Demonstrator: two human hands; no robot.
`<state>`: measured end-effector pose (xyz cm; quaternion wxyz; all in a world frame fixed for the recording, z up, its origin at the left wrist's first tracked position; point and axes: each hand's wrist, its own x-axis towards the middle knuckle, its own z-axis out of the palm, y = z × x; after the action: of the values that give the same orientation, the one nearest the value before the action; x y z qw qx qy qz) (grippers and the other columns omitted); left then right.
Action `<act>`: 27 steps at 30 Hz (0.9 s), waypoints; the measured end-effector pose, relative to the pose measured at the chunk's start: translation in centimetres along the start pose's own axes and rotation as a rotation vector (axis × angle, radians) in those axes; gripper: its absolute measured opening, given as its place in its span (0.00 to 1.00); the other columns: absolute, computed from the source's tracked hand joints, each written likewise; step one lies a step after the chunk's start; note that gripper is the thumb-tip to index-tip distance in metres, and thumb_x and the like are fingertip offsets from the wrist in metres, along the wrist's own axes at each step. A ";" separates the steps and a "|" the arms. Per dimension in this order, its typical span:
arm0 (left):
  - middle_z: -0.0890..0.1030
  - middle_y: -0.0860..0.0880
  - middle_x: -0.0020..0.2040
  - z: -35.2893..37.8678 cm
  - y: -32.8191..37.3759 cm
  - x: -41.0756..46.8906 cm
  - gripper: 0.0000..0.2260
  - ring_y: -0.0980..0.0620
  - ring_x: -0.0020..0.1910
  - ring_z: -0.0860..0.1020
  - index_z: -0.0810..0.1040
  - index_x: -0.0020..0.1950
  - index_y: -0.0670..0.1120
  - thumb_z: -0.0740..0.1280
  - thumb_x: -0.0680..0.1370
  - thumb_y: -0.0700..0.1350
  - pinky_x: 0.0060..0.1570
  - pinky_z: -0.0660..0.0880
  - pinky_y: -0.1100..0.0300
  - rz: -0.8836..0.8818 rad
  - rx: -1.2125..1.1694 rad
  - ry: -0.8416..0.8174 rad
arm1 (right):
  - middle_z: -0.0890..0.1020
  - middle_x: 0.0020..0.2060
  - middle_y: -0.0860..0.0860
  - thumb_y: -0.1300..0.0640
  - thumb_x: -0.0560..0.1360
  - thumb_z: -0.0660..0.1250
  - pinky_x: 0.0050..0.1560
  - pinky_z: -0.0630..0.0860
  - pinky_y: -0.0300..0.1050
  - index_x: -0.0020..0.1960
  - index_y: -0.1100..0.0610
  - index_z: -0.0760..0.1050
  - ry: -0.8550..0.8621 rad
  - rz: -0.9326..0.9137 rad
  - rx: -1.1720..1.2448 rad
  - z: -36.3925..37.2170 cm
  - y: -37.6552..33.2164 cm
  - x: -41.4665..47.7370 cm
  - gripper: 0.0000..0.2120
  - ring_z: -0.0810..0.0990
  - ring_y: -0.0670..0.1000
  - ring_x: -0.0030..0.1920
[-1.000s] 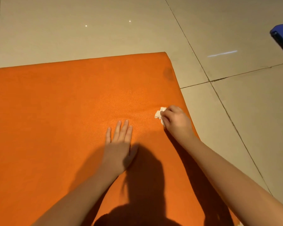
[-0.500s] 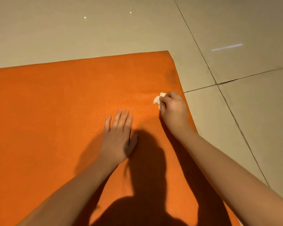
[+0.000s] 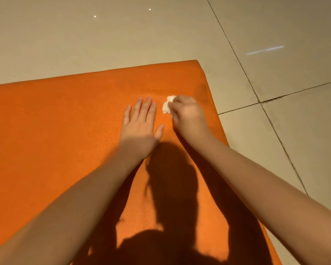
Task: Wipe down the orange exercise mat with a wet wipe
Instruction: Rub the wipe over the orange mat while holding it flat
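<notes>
orange exercise mat (image 3: 55,131) lies flat on the floor (image 3: 84,44), textured face up; small crumpled white wet wipe (image 3: 166,107) sits on it near the far right corner, gripped by the right hand (image 3: 187,115).

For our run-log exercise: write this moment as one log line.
step: wiping | right hand: grips wet wipe against orange mat | left hand: flat on orange mat, fingers straight
</notes>
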<state>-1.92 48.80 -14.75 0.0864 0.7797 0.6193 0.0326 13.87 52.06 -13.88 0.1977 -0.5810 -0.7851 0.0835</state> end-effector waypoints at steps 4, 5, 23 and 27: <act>0.63 0.43 0.77 0.2 -0.3 -0.4 0.31 0.43 0.77 0.58 0.64 0.76 0.41 0.50 0.80 0.59 0.75 0.52 0.44 0.042 -0.042 0.051 | 0.80 0.53 0.58 0.65 0.73 0.66 0.43 0.76 0.49 0.54 0.63 0.80 -0.125 -0.161 -0.104 -1.1 1.8 1.5 0.10 0.76 0.61 0.53; 0.63 0.43 0.77 0.1 -0.3 -0.4 0.30 0.43 0.77 0.58 0.64 0.76 0.42 0.50 0.80 0.59 0.75 0.52 0.44 0.046 -0.047 0.054 | 0.78 0.56 0.58 0.64 0.76 0.63 0.45 0.75 0.49 0.56 0.62 0.78 -0.150 -0.042 -0.168 -1.3 2.9 2.8 0.11 0.73 0.60 0.57; 0.62 0.44 0.78 -0.3 -0.1 -0.2 0.31 0.43 0.77 0.57 0.63 0.77 0.43 0.46 0.81 0.61 0.75 0.49 0.45 0.033 -0.041 0.053 | 0.42 0.78 0.53 0.38 0.80 0.50 0.75 0.44 0.50 0.79 0.54 0.43 -0.460 -0.040 -0.278 -2.3 4.1 4.5 0.35 0.43 0.52 0.77; 0.60 0.45 0.79 -0.3 -0.2 -0.3 0.32 0.45 0.78 0.54 0.61 0.78 0.44 0.45 0.81 0.63 0.76 0.47 0.46 0.028 -0.042 0.039 | 0.43 0.78 0.55 0.38 0.81 0.47 0.75 0.44 0.50 0.79 0.55 0.44 -0.434 0.186 -0.253 -2.0 5.1 8.1 0.34 0.44 0.54 0.77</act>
<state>-2.21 48.53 -14.43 0.0900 0.7855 0.6092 0.0620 17.20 61.14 -12.21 -0.0579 -0.6394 -0.7564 0.1250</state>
